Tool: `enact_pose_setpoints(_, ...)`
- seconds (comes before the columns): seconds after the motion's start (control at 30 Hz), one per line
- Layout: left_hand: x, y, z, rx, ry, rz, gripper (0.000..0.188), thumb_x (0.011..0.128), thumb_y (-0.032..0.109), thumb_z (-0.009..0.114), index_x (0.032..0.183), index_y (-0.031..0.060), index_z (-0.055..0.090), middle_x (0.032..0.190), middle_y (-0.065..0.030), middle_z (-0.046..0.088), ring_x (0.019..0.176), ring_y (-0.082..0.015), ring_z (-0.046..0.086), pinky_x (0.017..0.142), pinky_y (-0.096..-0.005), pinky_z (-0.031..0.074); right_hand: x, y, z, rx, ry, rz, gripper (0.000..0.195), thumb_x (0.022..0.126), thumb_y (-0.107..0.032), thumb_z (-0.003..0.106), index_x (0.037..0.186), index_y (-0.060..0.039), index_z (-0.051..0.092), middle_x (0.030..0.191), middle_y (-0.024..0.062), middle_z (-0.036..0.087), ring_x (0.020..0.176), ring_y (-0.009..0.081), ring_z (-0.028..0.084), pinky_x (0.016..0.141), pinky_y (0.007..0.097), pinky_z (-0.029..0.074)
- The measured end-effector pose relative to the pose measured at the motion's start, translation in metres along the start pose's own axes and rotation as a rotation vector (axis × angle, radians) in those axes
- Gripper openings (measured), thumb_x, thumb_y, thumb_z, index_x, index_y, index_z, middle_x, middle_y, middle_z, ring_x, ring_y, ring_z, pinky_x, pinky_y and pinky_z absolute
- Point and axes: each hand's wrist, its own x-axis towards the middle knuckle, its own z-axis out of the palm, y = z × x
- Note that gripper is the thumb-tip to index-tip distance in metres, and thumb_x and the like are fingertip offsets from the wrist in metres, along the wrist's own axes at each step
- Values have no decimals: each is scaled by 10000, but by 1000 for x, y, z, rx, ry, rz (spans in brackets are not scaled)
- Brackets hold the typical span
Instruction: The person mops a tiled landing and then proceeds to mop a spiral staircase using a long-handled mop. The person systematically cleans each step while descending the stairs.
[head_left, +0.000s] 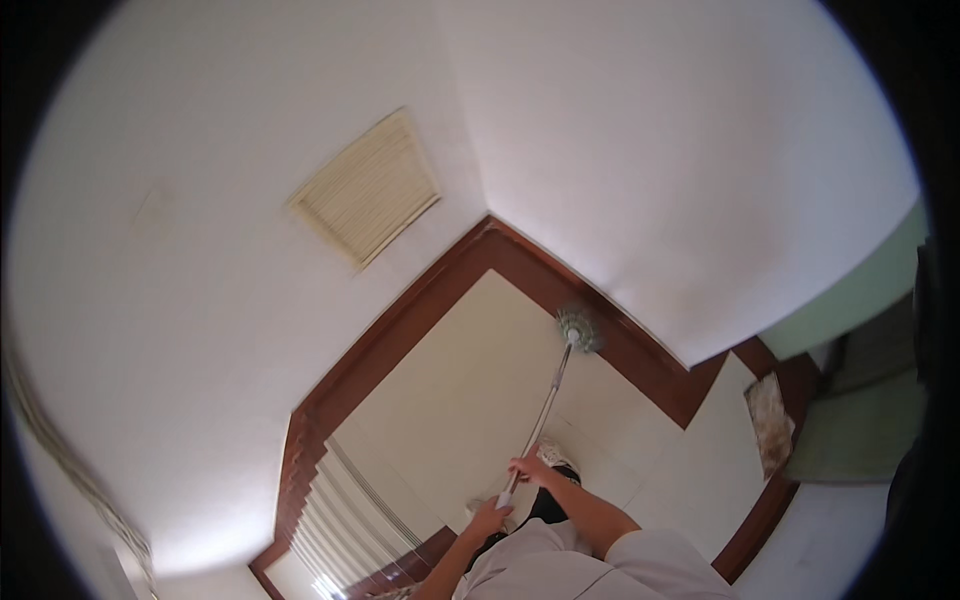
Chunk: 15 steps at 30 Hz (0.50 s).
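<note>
A long-handled mop with a metal pole (541, 421) slants away from my body across the floor. My left hand (491, 516) grips the pale lower end of the handle. Higher up the pole, my right hand (530, 466) is closed around the metal. At the far end, the round mop head (577, 330) with greyish-green strands rests where the pale tiles meet the dark red floor border. Its strands look slightly blurred.
Pale floor tiles (435, 382) lie inside a red-brown border (637, 375) along white walls. Stairs (352, 502) descend at the lower left. A louvred vent (371, 191) is set in the left wall. A brown-and-white mat (769, 426) lies by a doorway at right. Cables (82, 476) hang at far left.
</note>
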Motion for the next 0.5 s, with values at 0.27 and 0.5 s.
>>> enact_pose_setpoints(0.27, -220, -111, -97, -546, 263, -127, 215, 777, 255, 519, 852, 54, 536, 611, 20, 453, 494, -67, 391, 432, -204, 301, -68, 106, 211, -559, -504, 298, 222, 708, -281, 557, 638, -75, 515, 627, 58, 564, 564, 138, 556, 515, 224, 427)
enact_pose_setpoints(0.5, -355, -197, -80, -262, 735, -296, 457, 818, 404, 465, 1132, 71, 458, 729, -43, 560, 563, -102, 481, 506, -228, 384, -154, 199, 348, -670, -925, 570, 182, 760, -236, 506, 641, -98, 513, 583, 13, 528, 512, 117, 508, 454, 251, 423)
